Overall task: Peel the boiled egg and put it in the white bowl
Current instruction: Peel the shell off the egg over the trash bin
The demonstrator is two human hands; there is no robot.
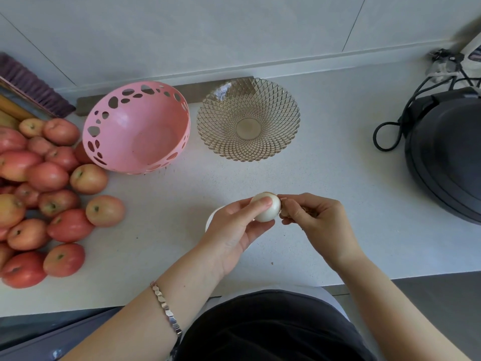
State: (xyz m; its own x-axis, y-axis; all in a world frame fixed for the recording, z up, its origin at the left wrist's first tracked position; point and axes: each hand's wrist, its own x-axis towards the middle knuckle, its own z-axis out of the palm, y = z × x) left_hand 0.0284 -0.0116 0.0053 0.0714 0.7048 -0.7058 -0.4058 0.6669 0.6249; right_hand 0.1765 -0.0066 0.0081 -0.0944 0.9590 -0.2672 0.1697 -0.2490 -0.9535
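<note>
Hands: two, bare, held above the near part of the counter (325,178), meeting at the egg (268,211).

Left hand (234,230): curled round the egg from the left, thumb laid over the top, fingers underneath. Bracelet (166,308) on the left wrist.

Right hand (315,220): fingertips pinched together at the egg's right side, touching it. A small pale-brown bit, seemingly shell, shows at the fingertips; too small to tell for certain.

Egg: white, smooth and glossy where visible; held clear of the counter. How much shell is left cannot be told, as the thumb and fingers cover part of it.

White bowl (211,218): only a sliver of rim visible, just left of and under the left hand; contents hidden.

Pink bowl (135,128): plastic, pierced with oval holes near the rim, tilted towards the camera, far left of centre by the wall.

Glass dish (248,118): faceted, amber-tinted, just right of the pink bowl, apart from it.

Apples (46,191): red, a loose heap covering the counter's left side, the nearest one touching the pink bowl.

Appliance (447,157): dark, rounded, at the right edge, well apart from the hands; black cable (387,136) looped beside it.

Brush (33,84): purple bristles, far left corner.
</note>
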